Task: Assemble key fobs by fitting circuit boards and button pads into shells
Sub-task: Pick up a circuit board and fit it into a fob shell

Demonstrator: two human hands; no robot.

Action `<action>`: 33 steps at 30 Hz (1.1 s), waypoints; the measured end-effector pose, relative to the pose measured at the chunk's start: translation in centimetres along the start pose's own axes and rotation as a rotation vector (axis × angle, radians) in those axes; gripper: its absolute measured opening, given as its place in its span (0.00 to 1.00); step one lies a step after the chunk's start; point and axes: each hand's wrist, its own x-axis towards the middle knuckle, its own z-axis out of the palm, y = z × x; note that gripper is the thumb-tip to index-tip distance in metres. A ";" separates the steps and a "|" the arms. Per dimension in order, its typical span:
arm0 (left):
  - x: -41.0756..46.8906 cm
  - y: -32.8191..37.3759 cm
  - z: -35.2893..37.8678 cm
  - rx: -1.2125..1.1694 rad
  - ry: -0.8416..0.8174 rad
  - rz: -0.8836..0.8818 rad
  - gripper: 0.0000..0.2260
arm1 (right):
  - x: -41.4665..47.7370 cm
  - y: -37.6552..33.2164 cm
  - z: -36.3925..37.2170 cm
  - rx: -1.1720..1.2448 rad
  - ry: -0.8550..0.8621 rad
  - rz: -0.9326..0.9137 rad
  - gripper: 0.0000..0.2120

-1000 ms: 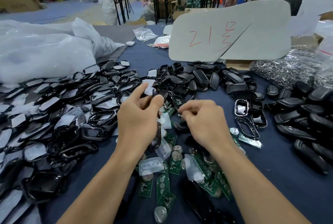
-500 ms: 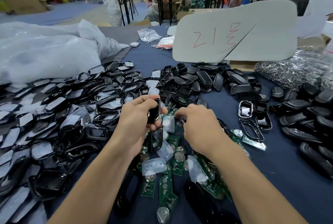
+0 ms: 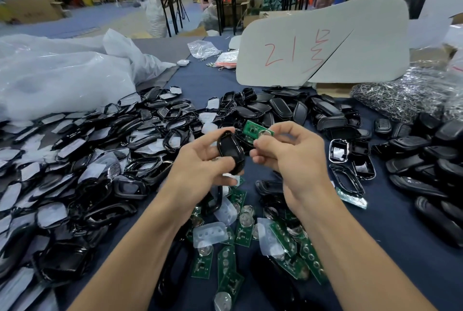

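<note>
Black glossy plastic forms the oval key fob shell [image 3: 229,151] held in my left grip [image 3: 200,160] above the middle of the counter [image 3: 400,235], which is covered in dark blue cloth. The fingers curl under the shell and the thumb lies against its near side. The shell is tilted, its long axis pointing away from me.

My right grip [image 3: 293,158] pinches a small green rectangular circuit board [image 3: 255,130] between thumb and forefinger; the other fingers are curled. The board sits just beside the far end of the shell. I cannot tell whether the two touch.

Below both grips, toward the near edge, loose green circuit boards [image 3: 226,263] lie mixed with translucent white rubber button pads [image 3: 210,234]. A heap of black shell frames with white film [image 3: 87,148] runs along the left edge. Matte black back covers [image 3: 288,110] lie toward the far edge, and more black shells [image 3: 438,160] lie along the right edge. White plastic bags [image 3: 62,78] occupy the far left corner. A grey card with red marking [image 3: 323,42] stands at the far right, beside a bag of metal key rings [image 3: 400,93].
</note>
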 end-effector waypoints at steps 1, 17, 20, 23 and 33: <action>0.0 -0.2 0.2 0.034 0.023 0.006 0.24 | -0.1 -0.1 0.0 0.043 -0.028 0.028 0.12; -0.1 -0.4 0.2 0.035 -0.016 0.008 0.25 | 0.3 0.3 -0.7 -0.202 -0.076 -0.072 0.13; -0.1 -0.5 0.2 0.029 -0.028 0.009 0.25 | 0.4 -0.1 -1.0 -0.263 -0.107 -0.124 0.09; 0.0 -0.6 0.0 0.036 -0.045 0.017 0.26 | 0.5 -0.2 -1.2 -0.387 -0.146 -0.189 0.09; 0.2 -1.1 -0.3 0.203 -0.163 0.061 0.34 | -0.2 -0.5 -0.9 -0.722 -0.185 -0.362 0.10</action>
